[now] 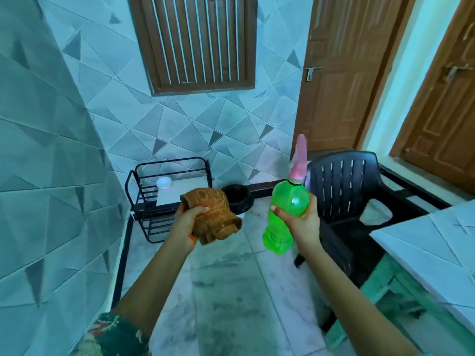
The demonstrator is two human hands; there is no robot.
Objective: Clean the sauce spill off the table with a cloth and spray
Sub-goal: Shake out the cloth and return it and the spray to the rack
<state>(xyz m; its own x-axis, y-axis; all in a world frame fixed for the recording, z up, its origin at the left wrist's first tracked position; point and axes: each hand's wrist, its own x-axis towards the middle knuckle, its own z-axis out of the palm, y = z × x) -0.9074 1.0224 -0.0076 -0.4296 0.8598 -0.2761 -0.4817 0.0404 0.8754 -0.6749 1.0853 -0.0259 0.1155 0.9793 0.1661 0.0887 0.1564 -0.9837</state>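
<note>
Near field, 7 o'clock: dark patterned sleeve [113,335]; both forearms reach out over the pale marble floor. Left hand [189,222], 8 o'clock of centre, fingers and thumb curled tight round a folded rust-brown woven cloth [213,211]; right hand [300,222], 4 o'clock, fingers wrapped round the waist of a translucent green plastic spray bottle [288,209], pink trigger head upward. White-topped, green-framed table [421,242] at the 4 o'clock edge, corner only; no sauce spill visible on that part. Black slatted plastic chair [341,191] at 3 o'clock beyond; black wire rack [164,191] at 9 o'clock against the tiled wall. Judgement: both tools in hand; spraying and wiping not yet begun.
</note>
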